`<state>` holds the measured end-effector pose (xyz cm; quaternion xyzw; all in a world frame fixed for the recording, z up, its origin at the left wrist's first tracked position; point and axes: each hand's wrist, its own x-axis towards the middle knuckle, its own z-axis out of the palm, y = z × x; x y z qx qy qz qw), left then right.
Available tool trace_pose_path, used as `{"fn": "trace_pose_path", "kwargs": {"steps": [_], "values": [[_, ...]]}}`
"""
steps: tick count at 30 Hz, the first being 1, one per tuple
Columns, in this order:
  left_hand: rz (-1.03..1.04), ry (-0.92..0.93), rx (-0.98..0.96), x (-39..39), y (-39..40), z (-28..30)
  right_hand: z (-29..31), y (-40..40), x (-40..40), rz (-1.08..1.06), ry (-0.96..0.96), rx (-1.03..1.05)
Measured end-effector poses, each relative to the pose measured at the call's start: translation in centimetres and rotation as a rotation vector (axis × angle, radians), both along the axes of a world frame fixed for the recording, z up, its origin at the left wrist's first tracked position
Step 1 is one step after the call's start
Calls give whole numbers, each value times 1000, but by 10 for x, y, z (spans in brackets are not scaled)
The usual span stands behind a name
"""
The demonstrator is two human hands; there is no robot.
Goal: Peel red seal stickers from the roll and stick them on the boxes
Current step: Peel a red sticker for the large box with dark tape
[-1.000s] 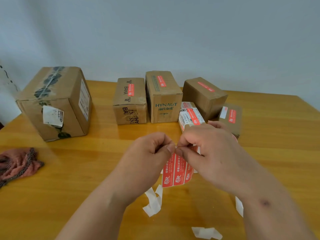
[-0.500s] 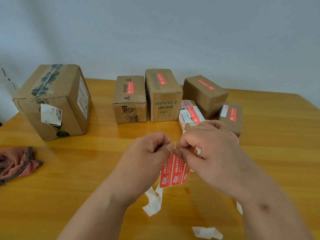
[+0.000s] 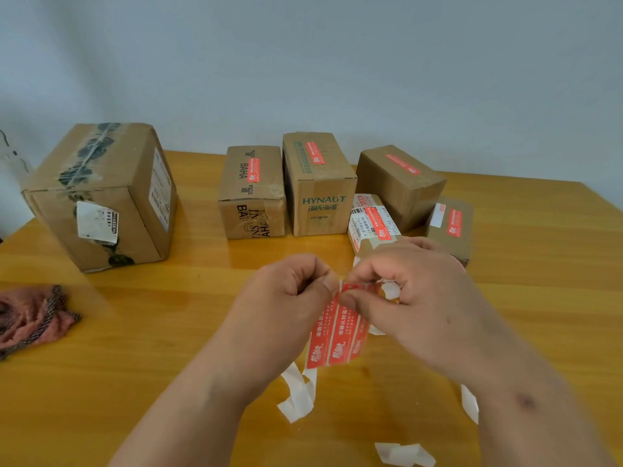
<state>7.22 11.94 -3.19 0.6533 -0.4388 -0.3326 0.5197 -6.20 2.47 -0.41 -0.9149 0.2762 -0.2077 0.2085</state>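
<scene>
Head view of a wooden table [image 3: 505,298] set against a pale wall [image 3: 337,62]. At centre, the left hand [image 3: 286,298] and the right hand [image 3: 414,298] meet above the tabletop, each pinching the upper edge of a strip of red seal stickers [image 3: 337,335] between thumb and curled forefinger; the strip hangs downward from the two pinches, showing at least three stickers side by side, printed in white. The right thumb lies across the top corner of the strip, where one sticker edge appears slightly lifted, though blur prevents certainty. White backing paper [image 3: 298,396] trails from the strip's lower end onto the table, with another curl [image 3: 404,455] near the front edge and a further piece [image 3: 470,404] beside the right forearm. Behind the hands stands a row of cardboard boxes: a BAHA-printed box [image 3: 253,197], a taller HYNAUT box [image 3: 318,187], an angled brown box [image 3: 401,183], a small box with a white shipping label [image 3: 372,224] and a low box [image 3: 450,227] at the right, each already bearing a red sticker on its top face. A large cardboard box [image 3: 101,197], sealed with dark-printed tape and carrying white labels, stands well apart at the left and shows no red sticker on its visible faces. A pink cloth [image 3: 30,315] lies at the table's left edge.
</scene>
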Motion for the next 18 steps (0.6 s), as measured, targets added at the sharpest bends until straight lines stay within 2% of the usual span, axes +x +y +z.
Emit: {"fn": "trace_pose_path", "kwargs": {"steps": [4, 13, 18], "values": [[-18, 8, 4, 1, 3, 3, -1, -6, -3, -8, 71, 124], [-4, -12, 28, 5, 2, 3, -1, -2, 1, 13, 109, 66], [16, 40, 52, 4, -1, 0, -1, -2, 3, 24, 95, -23]]}}
